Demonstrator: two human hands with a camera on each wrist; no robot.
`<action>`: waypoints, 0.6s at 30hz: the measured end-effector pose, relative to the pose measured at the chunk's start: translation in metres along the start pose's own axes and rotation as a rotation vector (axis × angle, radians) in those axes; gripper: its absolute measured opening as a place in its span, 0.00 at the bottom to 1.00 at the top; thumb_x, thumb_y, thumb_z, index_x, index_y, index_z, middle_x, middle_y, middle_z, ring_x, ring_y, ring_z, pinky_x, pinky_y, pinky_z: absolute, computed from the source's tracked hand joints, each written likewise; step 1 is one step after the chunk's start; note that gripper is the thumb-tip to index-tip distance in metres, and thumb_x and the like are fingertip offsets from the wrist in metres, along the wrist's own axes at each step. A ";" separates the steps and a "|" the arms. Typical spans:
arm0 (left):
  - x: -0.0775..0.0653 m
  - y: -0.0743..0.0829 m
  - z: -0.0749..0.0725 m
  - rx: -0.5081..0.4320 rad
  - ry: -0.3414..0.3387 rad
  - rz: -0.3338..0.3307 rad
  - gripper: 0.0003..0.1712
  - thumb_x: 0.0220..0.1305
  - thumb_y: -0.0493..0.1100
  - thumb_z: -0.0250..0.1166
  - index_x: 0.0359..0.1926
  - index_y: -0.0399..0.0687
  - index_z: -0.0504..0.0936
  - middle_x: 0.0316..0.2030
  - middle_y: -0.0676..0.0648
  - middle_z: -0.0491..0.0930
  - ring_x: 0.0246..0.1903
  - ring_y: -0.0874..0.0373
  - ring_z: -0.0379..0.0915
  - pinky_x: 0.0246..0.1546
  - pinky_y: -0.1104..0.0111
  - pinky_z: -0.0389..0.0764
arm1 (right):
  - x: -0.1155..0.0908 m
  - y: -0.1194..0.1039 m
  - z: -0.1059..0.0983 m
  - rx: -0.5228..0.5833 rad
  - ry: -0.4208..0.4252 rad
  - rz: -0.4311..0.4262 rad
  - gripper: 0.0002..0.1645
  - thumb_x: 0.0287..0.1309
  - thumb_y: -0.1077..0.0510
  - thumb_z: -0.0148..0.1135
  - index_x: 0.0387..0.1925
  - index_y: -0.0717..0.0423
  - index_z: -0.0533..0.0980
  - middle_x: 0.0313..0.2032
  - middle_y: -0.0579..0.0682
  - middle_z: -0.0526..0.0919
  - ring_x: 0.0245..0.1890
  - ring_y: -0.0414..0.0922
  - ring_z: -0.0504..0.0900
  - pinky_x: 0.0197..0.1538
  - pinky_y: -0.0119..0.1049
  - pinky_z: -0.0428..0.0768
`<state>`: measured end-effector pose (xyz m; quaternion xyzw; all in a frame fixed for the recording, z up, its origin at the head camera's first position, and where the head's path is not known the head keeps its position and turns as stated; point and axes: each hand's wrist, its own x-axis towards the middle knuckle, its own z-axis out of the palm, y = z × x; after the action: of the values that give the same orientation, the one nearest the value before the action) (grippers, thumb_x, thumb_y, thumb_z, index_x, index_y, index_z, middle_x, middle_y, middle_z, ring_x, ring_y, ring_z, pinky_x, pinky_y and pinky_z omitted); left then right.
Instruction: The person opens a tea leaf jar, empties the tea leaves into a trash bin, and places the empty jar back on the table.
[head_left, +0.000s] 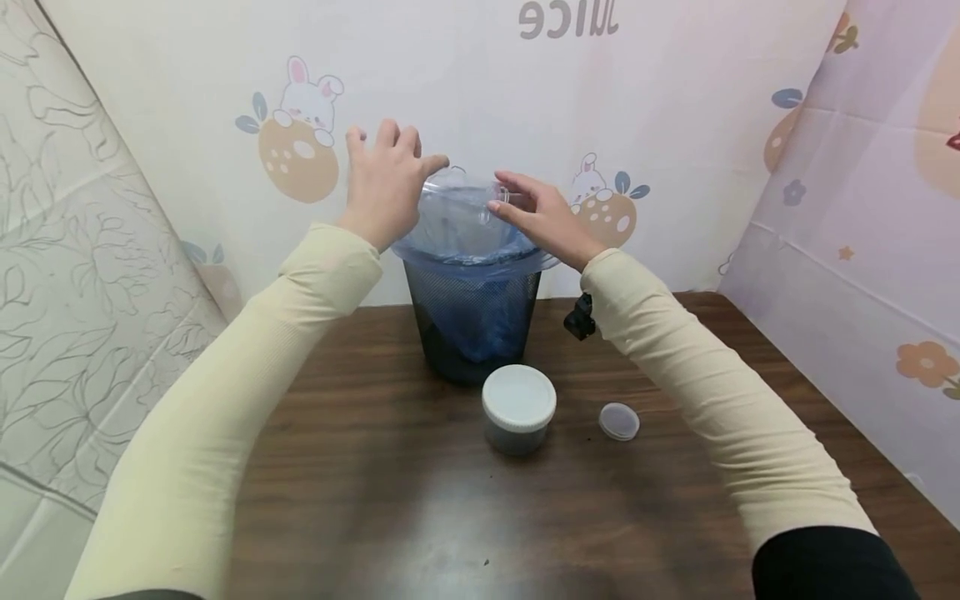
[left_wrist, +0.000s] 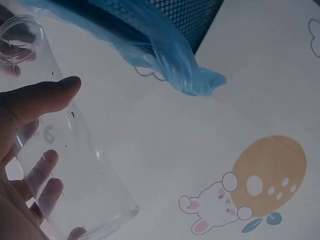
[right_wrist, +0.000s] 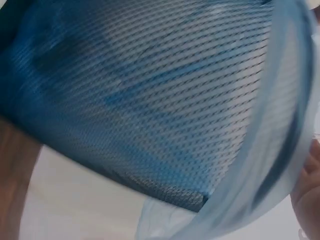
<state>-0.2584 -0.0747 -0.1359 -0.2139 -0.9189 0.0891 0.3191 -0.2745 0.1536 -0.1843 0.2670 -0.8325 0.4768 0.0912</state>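
Head view: bright, fairly even light; pale glare on counter [head_left: 450,517] lower ctr, soft shadows either side, wide-angle stretch nr edges. L wrist view: dim, greyish; L grip [left_wrist: 22,106] dark vs. paler wall [left_wrist: 150,150], faint glints on clear bottle [left_wrist: 82,170]. R wrist view: hazy, mesh bin [right_wrist: 150,110] blurry.

Two hands [head_left: 386,187] [head_left: 546,213], one bottle [left_wrist: 82,165], bin [head_left: 480,304], tub [head_left: 519,408] and cap [head_left: 619,422].

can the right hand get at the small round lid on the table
Likely yes: the small lid lies uncovered on the table, apart from the tub, though the right hand would first have to leave the bottle.
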 end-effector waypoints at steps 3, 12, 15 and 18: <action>-0.003 0.000 -0.005 -0.058 -0.026 -0.033 0.33 0.55 0.37 0.65 0.63 0.61 0.73 0.47 0.41 0.70 0.53 0.43 0.56 0.52 0.42 0.56 | 0.001 -0.006 0.000 0.156 -0.009 -0.021 0.32 0.64 0.57 0.58 0.68 0.57 0.62 0.66 0.56 0.65 0.59 0.51 0.73 0.59 0.43 0.71; -0.035 0.001 -0.009 -0.323 0.009 -0.184 0.40 0.48 0.50 0.75 0.64 0.62 0.72 0.49 0.43 0.71 0.54 0.44 0.59 0.47 0.46 0.61 | -0.007 -0.035 0.005 0.321 0.110 -0.123 0.25 0.60 0.60 0.63 0.59 0.59 0.70 0.52 0.56 0.73 0.47 0.52 0.77 0.46 0.41 0.80; -0.053 0.003 -0.006 -0.400 0.039 -0.221 0.41 0.47 0.53 0.76 0.64 0.59 0.72 0.47 0.43 0.72 0.51 0.44 0.61 0.45 0.47 0.65 | -0.010 -0.046 0.012 0.226 0.144 -0.176 0.24 0.59 0.60 0.63 0.57 0.60 0.72 0.51 0.54 0.75 0.46 0.50 0.77 0.44 0.39 0.79; -0.072 0.005 0.000 -0.446 0.082 -0.235 0.42 0.44 0.55 0.77 0.62 0.55 0.74 0.44 0.42 0.73 0.45 0.44 0.65 0.39 0.49 0.70 | -0.014 -0.056 0.019 0.097 0.140 -0.221 0.23 0.60 0.60 0.64 0.57 0.61 0.74 0.50 0.54 0.77 0.44 0.47 0.78 0.44 0.37 0.79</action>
<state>-0.2057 -0.1026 -0.1772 -0.1743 -0.9207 -0.1624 0.3093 -0.2315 0.1201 -0.1583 0.3270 -0.7657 0.5208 0.1882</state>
